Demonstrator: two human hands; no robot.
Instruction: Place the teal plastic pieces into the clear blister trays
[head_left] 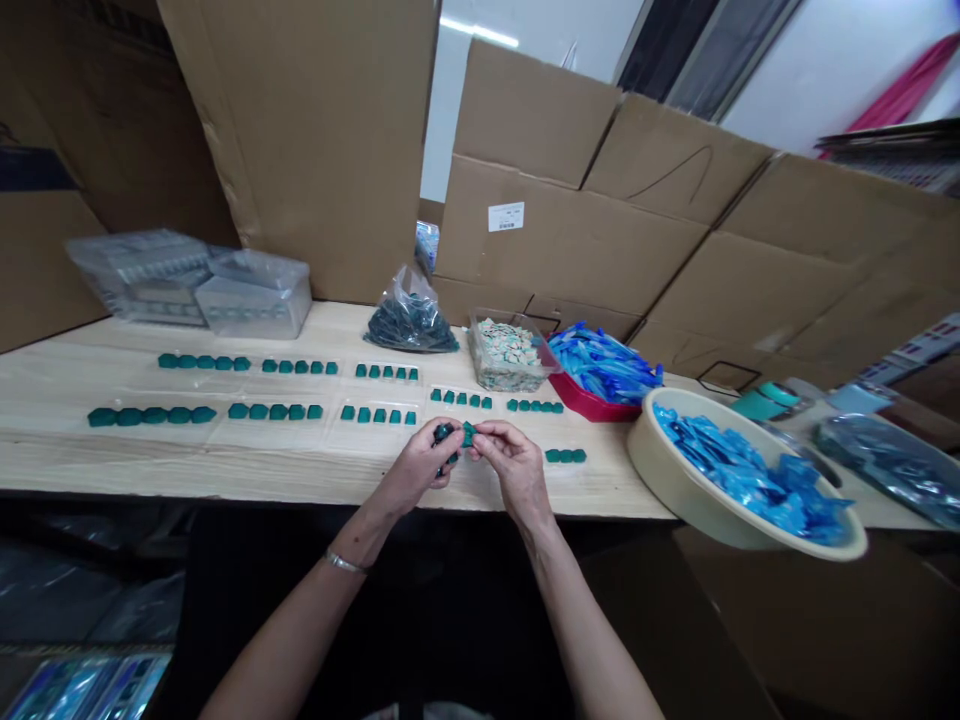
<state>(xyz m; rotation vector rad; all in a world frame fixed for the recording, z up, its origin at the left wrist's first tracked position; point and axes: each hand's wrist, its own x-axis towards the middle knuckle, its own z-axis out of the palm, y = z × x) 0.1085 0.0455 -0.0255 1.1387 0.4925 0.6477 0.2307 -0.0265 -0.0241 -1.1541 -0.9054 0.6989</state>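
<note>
My left hand [420, 468] and my right hand [511, 462] meet at the front edge of the wooden table [60, 440]. Both are closed in a pinch round small teal plastic pieces [459, 434] held between the fingertips. A thin bracelet [343, 563] circles my left wrist. Just right of my right hand lies a short row of teal pieces [565, 456]. Rows of the same teal pieces [277, 411] sit in clear plastic strips across the table to the left.
A clear bag of dark teal pieces [411, 322], a clear tub of pale bits [507, 358], a red tray of blue packets [600, 380] and a beige bowl of blue packets [660, 470] stand to the right. Clear packages [187, 280] lie far left. Cardboard boxes [570, 230] wall the back.
</note>
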